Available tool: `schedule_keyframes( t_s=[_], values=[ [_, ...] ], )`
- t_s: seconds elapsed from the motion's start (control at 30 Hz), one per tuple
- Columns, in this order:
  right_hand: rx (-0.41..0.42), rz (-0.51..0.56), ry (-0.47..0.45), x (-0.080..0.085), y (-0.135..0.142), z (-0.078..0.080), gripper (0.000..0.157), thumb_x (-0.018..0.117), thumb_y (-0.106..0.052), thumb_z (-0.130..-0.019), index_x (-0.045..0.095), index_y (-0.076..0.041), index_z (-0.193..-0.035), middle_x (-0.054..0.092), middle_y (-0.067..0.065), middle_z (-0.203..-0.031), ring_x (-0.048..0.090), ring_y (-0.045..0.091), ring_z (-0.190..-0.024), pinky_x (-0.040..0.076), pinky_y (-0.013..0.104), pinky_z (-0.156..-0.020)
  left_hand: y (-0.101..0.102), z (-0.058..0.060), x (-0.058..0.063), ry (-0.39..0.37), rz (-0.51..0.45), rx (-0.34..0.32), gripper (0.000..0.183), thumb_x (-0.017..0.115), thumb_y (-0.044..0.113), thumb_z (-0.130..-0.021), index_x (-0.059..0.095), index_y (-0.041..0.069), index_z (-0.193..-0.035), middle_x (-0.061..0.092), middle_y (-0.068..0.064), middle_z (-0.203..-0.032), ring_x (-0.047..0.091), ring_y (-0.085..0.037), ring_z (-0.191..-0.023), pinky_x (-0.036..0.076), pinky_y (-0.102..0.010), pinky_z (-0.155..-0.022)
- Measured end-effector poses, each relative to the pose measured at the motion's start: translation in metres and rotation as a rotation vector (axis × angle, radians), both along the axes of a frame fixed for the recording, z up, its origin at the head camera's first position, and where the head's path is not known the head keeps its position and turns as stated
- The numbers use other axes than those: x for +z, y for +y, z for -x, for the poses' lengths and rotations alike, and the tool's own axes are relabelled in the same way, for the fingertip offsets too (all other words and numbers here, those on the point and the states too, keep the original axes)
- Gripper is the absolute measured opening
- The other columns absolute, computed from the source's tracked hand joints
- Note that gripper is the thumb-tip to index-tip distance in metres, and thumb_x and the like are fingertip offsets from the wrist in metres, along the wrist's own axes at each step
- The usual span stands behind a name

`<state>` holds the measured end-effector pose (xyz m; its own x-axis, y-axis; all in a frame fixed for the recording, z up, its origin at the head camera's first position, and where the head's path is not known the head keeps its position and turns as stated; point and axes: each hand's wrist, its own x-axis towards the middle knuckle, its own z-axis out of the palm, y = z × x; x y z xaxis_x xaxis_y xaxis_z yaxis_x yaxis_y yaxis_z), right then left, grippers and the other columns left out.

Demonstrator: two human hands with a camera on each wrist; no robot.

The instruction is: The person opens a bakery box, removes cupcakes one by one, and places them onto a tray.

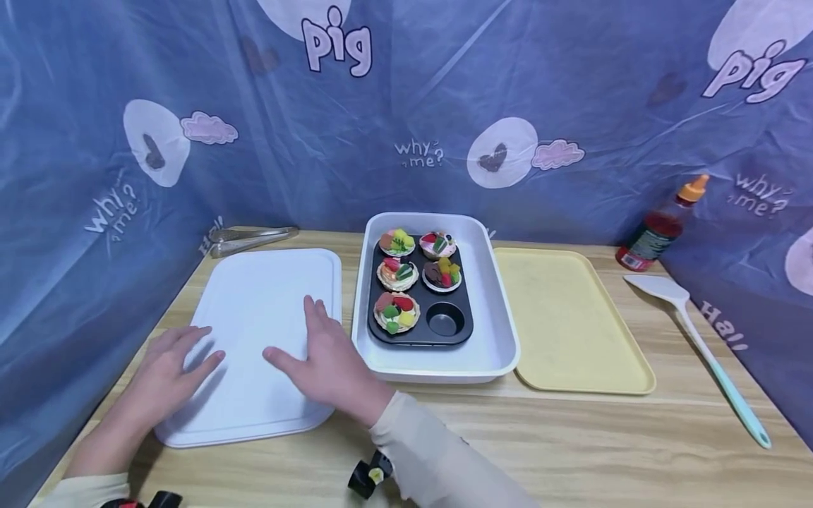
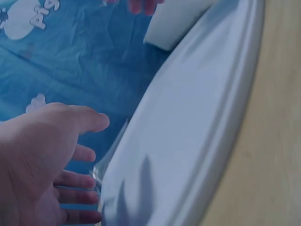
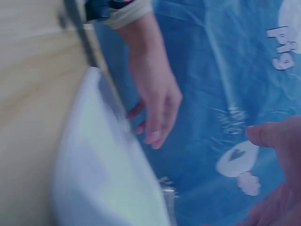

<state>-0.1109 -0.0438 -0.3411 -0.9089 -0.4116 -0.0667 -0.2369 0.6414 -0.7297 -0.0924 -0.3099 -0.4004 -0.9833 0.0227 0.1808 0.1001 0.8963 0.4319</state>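
Note:
My left hand [image 1: 164,374] is over the left side of a white tray [image 1: 267,282], fingers spread and thumb pointing inward, holding nothing. Over the tray's right side is my right hand [image 1: 330,363], its thumb apart from its fingers and nothing held. In the left wrist view the left hand [image 2: 42,155] has relaxed fingers beside the tray's edge, and shadows of fingers fall on the white surface. To the right of my right hand, a deep white bin [image 1: 492,310] holds a black muffin pan [image 1: 419,335]. Several toy tarts [image 1: 396,312] sit in its cups; the front right cup [image 1: 446,319] is bare.
Metal tongs [image 1: 254,240] lie behind the white tray. A yellow tray [image 1: 565,317] is right of the bin. Farther right are a sauce bottle [image 1: 657,229] leaning on the blue curtain [image 1: 406,106] and a spatula [image 1: 699,346] with a turquoise handle.

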Motion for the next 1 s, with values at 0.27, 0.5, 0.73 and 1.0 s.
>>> schedule_keyframes(
  t_s=[0.27, 0.5, 0.73, 1.0],
  values=[
    [-0.061, 0.110, 0.050, 0.036, 0.026, 0.032, 0.084, 0.061, -0.052, -0.097, 0.024, -0.015, -0.161, 0.047, 0.013, -0.155, 0.059, 0.028, -0.131, 0.050, 0.044, -0.107, 0.045, 0.015, 0.017, 0.099, -0.111, -0.156, 0.042, 0.068, 0.018, -0.096, 0.060, -0.005, -0.129, 0.055, -0.030, -0.131, 0.049, -0.048, -0.122, 0.042, -0.065, -0.097],
    [-0.112, 0.238, 0.053, 0.042, 0.047, 0.073, 0.076, 0.065, -0.042, -0.097, 0.031, -0.012, -0.158, 0.051, 0.018, -0.150, 0.060, 0.036, -0.127, 0.053, 0.044, -0.101, 0.090, 0.029, 0.026, 0.120, -0.198, -0.263, 0.038, 0.068, 0.012, -0.096, 0.062, -0.001, -0.131, 0.061, -0.020, -0.129, 0.061, -0.036, -0.110, 0.057, -0.050, -0.083],
    [-0.129, 0.198, 0.097, 0.035, 0.069, 0.113, 0.075, 0.067, -0.038, -0.096, 0.032, -0.012, -0.158, 0.044, 0.015, -0.156, 0.053, 0.033, -0.136, 0.048, 0.045, -0.108, 0.130, 0.042, 0.023, 0.134, -0.340, -0.338, 0.037, 0.067, 0.009, -0.096, 0.062, 0.002, -0.131, 0.065, -0.016, -0.126, 0.064, -0.031, -0.109, 0.059, -0.043, -0.083],
    [-0.135, 0.114, 0.085, 0.017, 0.086, 0.157, 0.077, 0.067, -0.041, -0.096, 0.031, -0.014, -0.159, 0.038, 0.010, -0.161, 0.038, 0.027, -0.148, 0.036, 0.047, -0.119, 0.167, 0.051, 0.016, 0.023, -0.483, -0.376, 0.049, 0.068, 0.012, -0.096, 0.054, 0.003, -0.141, 0.057, -0.018, -0.136, 0.064, -0.032, -0.109, 0.059, -0.038, -0.086]
  ],
)
